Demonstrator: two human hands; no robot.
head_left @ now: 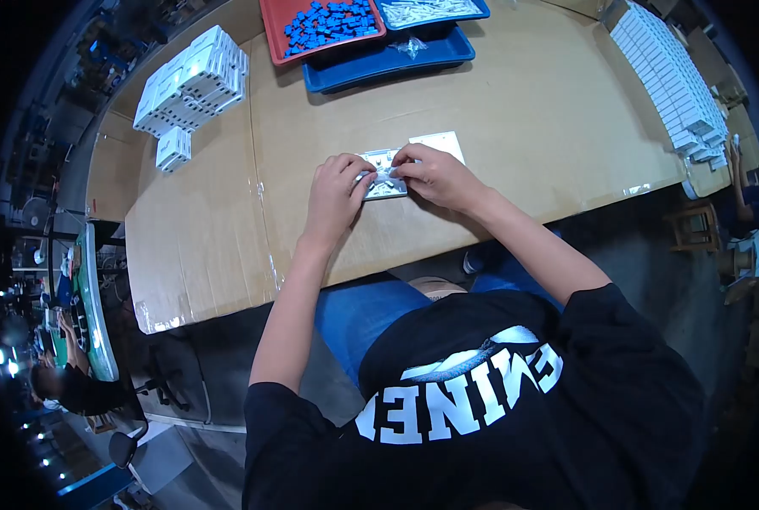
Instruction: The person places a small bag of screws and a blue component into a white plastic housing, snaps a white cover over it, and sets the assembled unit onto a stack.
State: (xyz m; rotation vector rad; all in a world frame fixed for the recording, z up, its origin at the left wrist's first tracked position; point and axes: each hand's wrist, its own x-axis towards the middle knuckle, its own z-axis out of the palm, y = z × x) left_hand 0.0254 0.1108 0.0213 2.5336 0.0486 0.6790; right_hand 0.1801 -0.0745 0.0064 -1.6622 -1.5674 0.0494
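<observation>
On the cardboard-covered table in front of me lies a small white plastic panel (386,190) with raised details on its upper face. My left hand (337,191) grips its left edge, thumb resting over the top and fingers bent. From the other side my right hand (434,176) reaches over the panel with thumb and fingertips pinched together near its middle. Whatever is between those fingertips is too small to make out. A flat white plate (444,143) lies just behind my right hand, partly covered by it.
At the back stand a red tray (273,30) of blue pieces, a blue tray (481,10) of white pieces and a lower blue tray (371,78) holding a small clear bag. White parts are stacked at left (192,81) and right (673,81). Other people sit beyond both sides.
</observation>
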